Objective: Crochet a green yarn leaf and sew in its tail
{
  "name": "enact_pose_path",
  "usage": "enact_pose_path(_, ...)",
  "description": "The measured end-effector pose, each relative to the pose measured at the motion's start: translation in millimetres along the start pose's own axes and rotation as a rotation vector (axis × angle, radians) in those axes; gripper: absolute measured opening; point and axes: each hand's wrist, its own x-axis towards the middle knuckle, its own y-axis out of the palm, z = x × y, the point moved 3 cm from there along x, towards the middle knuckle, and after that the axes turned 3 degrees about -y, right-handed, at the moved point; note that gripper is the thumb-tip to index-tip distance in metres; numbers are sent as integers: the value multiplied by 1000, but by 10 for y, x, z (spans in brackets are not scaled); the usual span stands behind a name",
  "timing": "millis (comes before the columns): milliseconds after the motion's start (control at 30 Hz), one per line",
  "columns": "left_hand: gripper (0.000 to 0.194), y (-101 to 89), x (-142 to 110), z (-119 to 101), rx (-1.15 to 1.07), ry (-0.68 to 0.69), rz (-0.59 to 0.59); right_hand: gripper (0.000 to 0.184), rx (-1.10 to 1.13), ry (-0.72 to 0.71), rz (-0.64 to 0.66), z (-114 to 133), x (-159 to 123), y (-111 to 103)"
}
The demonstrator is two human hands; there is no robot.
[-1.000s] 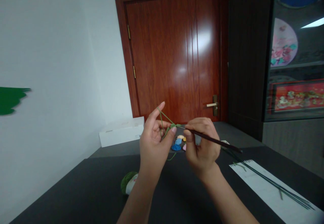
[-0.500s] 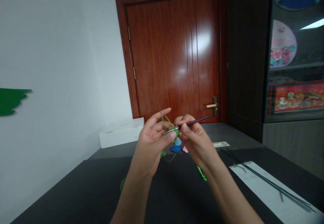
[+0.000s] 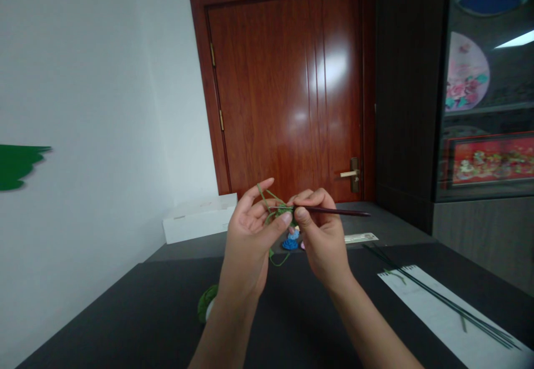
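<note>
My left hand (image 3: 249, 241) is raised above the dark table (image 3: 125, 313), with thumb and fingers pinching a small green crochet piece (image 3: 282, 211). Green yarn (image 3: 263, 193) runs over its index finger. My right hand (image 3: 321, 241) is closed on a dark crochet hook (image 3: 334, 211), held level with its tip at the green piece and its handle pointing right. Both hands nearly touch. A green yarn ball (image 3: 207, 302) lies on the table below my left forearm, partly hidden by it.
Small blue and pink crochet flowers (image 3: 291, 241) lie behind my hands. A white sheet with thin green stems (image 3: 442, 302) lies at the right, a ruler (image 3: 361, 238) further back. A white box (image 3: 200, 219) stands by the wall, before a closed brown door (image 3: 287, 90).
The hook swung from pointing down-right, to tilted up, to level now. My right hand moved in close to my left, and the yarn ball came back into view.
</note>
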Motion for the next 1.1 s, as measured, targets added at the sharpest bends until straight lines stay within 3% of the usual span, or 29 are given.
enact_pose_path(167, 65, 13, -11, -6, -25, 44, -35, 18, -23, -7, -40, -63, -70, 64)
enact_pose_path(367, 63, 13, 16, 17, -20, 40, 14, 19, 37, -12, -67, -55, -66, 57)
enact_pose_path(633, 70, 12, 23, 85, 11, 111, 8, 16, 260, 139, -19, -102, -49, 7)
enact_pose_path(833, 70, 22, 23, 106, 28, 79, 30, 16, 213, 140, -45, -127, -55, -74)
enact_pose_path(967, 79, 22, 13, 42, 32, 21, 92, 16, 169, 81, -34, -79, -66, -58)
enact_pose_path(1100, 91, -1, 0, -17, 36, 6, 128, 20, 207, 147, -12, -69, -81, -1)
